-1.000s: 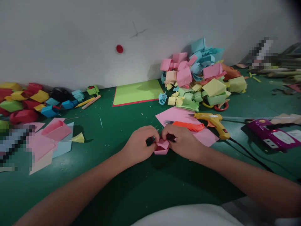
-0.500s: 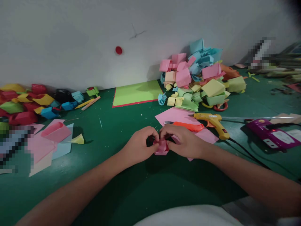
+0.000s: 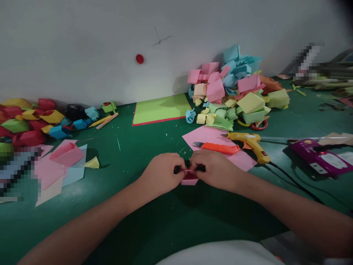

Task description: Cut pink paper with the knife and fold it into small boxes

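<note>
A small folded pink paper box point(image 3: 189, 182) is held between my two hands, low over the green table. My left hand point(image 3: 163, 171) pinches its far left edge between thumb and fingers. My right hand point(image 3: 217, 170) pinches the far right edge the same way, so the fingertips almost meet. Fingers cover much of the paper's upper part. Just beyond my right hand, an orange utility knife point(image 3: 216, 147) lies on a flat pink paper sheet point(image 3: 242, 160).
A yellow glue gun point(image 3: 252, 143) rests at right, its cord trailing towards a purple power strip point(image 3: 320, 156). Folded paper boxes point(image 3: 215, 90) are heaped by the wall; more colourful pieces point(image 3: 29, 136) lie left. A lime-green sheet point(image 3: 161, 109) lies at the back, pink papers point(image 3: 51, 169) at left.
Both hands have shifted slightly nearer to me and the fingers have regripped the far edge of the pink paper. The box's inside now shows darker below the fingertips.
</note>
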Motion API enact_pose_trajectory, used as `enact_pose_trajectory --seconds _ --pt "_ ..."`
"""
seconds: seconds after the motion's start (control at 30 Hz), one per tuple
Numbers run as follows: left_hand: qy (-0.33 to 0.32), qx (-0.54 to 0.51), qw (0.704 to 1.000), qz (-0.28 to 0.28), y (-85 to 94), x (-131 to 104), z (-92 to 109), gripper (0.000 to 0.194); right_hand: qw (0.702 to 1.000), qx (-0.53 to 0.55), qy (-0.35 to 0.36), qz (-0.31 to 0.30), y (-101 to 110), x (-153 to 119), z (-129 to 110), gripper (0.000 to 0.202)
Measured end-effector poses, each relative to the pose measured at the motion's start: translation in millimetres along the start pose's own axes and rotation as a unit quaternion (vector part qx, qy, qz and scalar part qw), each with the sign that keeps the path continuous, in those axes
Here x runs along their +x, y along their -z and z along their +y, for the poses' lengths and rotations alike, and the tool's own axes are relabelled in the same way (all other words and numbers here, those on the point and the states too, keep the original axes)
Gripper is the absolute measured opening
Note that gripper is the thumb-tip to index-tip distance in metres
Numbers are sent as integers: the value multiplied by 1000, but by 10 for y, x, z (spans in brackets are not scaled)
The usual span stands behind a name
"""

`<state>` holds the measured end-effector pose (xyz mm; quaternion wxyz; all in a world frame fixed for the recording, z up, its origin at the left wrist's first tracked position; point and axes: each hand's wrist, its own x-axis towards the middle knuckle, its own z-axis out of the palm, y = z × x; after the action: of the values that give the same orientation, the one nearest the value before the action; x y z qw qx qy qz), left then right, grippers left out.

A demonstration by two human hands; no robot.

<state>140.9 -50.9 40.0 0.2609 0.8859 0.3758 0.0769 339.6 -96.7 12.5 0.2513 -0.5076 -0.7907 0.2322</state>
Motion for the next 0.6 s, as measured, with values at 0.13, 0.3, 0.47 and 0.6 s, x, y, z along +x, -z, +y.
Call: enact_pose_trajectory --seconds 0.13,0.3,0.47,0.6 --pt "4 37 999 -6 7 -4 36 17 1000 -15 9 4 11 -9 -32 17" --pt "28 98 994 -28 36 4 80 17 999 -36 31 9 -20 -8 -26 20" --pt "-4 222 972 -81 77 -39 153 21 991 -100 86 7 -84 -30 -58 14" --pt "-15 234 967 -99 84 -70 179 19 992 -101 79 9 -97 -47 -108 10"
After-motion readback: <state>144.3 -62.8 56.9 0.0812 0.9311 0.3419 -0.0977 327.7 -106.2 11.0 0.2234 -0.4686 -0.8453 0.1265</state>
